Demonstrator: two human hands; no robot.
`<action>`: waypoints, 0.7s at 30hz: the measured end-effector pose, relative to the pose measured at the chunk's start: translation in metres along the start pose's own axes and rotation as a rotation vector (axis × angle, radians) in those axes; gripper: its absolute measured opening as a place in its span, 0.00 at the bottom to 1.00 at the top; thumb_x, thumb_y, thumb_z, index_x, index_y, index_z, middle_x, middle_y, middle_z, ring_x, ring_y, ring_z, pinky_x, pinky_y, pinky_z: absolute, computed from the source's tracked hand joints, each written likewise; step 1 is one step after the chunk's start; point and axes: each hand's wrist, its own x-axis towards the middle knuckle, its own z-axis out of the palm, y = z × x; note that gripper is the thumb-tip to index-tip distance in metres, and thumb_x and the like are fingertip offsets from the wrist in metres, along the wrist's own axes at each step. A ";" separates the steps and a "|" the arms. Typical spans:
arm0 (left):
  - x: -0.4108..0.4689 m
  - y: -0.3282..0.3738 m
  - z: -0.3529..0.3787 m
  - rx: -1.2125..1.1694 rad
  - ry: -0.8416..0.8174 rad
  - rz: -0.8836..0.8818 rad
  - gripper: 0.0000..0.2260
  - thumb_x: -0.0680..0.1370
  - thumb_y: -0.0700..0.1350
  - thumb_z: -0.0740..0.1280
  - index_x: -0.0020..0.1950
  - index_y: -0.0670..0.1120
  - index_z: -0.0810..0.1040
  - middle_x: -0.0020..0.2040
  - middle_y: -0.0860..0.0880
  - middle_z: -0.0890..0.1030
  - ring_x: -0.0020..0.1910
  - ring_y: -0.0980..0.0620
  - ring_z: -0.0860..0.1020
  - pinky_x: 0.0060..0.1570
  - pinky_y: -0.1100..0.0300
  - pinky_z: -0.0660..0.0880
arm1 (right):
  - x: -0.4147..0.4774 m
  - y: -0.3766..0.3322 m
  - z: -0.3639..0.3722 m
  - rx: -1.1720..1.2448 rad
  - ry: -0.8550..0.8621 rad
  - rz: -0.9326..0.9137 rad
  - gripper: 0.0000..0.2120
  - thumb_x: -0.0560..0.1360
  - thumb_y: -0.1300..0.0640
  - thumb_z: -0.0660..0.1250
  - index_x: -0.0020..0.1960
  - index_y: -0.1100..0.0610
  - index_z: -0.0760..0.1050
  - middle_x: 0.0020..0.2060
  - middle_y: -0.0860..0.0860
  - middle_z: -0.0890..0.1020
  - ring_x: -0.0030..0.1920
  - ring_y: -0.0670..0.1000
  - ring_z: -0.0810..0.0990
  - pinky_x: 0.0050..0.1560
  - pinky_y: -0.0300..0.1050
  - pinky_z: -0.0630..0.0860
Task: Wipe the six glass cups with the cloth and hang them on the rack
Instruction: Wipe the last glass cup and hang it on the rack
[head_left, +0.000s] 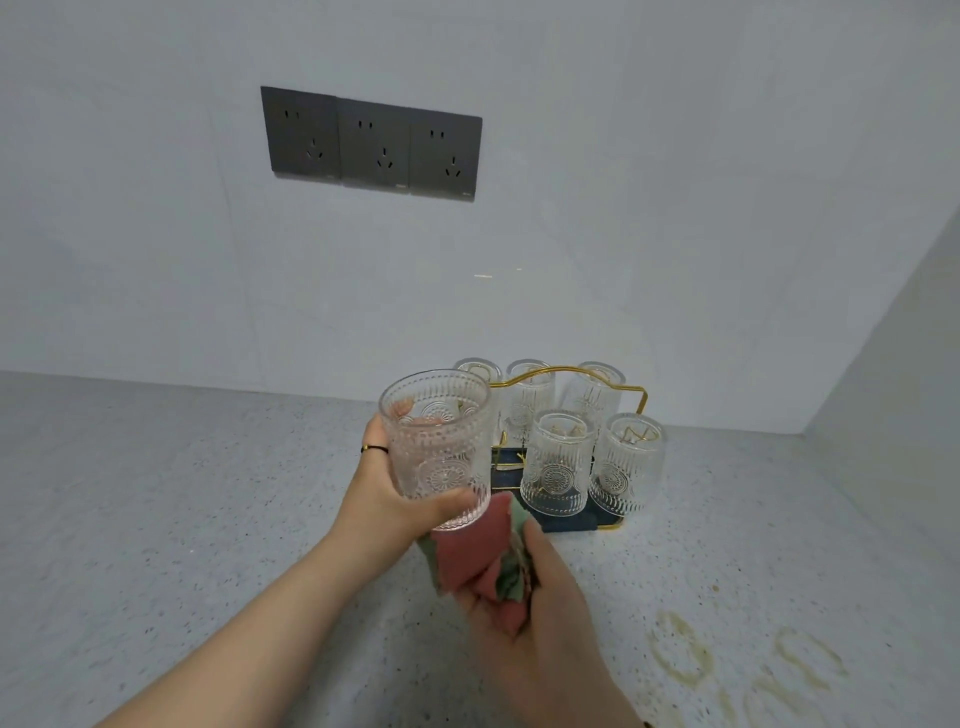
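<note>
My left hand (387, 488) grips an embossed glass cup (439, 447), held upright above the counter with its mouth tilted toward me. Just below the cup's base, my right hand (540, 613) holds a bunched pink and green cloth (480, 561). Behind them stands the rack (566, 371), a gold wire frame on a dark blue tray. Several glass cups hang upside down on it: two in the front row (558, 462) (628, 467) and three in the back row (527, 395).
A speckled grey counter (182, 519) runs to the white wall. Three dark wall sockets (371, 143) sit above. A side wall closes the right end. Yellowish ring stains (737, 660) mark the counter at the lower right.
</note>
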 end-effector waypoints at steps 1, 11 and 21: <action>0.002 -0.003 -0.001 0.000 -0.005 -0.004 0.31 0.61 0.33 0.77 0.50 0.59 0.66 0.49 0.60 0.75 0.42 0.70 0.78 0.41 0.72 0.76 | -0.001 -0.003 -0.002 -0.025 0.020 -0.016 0.16 0.75 0.54 0.59 0.43 0.64 0.79 0.37 0.60 0.85 0.34 0.55 0.84 0.33 0.51 0.81; 0.022 -0.018 0.007 0.132 -0.087 -0.146 0.38 0.62 0.43 0.77 0.65 0.55 0.60 0.54 0.56 0.76 0.53 0.58 0.76 0.55 0.61 0.74 | 0.014 -0.012 -0.019 -0.148 0.104 -0.021 0.13 0.76 0.56 0.58 0.51 0.61 0.77 0.41 0.57 0.85 0.39 0.52 0.83 0.35 0.46 0.82; 0.037 -0.001 -0.005 0.815 -0.294 -0.205 0.39 0.65 0.46 0.75 0.67 0.55 0.54 0.45 0.54 0.74 0.37 0.61 0.73 0.31 0.72 0.68 | 0.032 -0.036 -0.024 -0.650 0.078 -0.424 0.10 0.77 0.62 0.57 0.48 0.48 0.72 0.36 0.49 0.77 0.36 0.45 0.75 0.33 0.30 0.74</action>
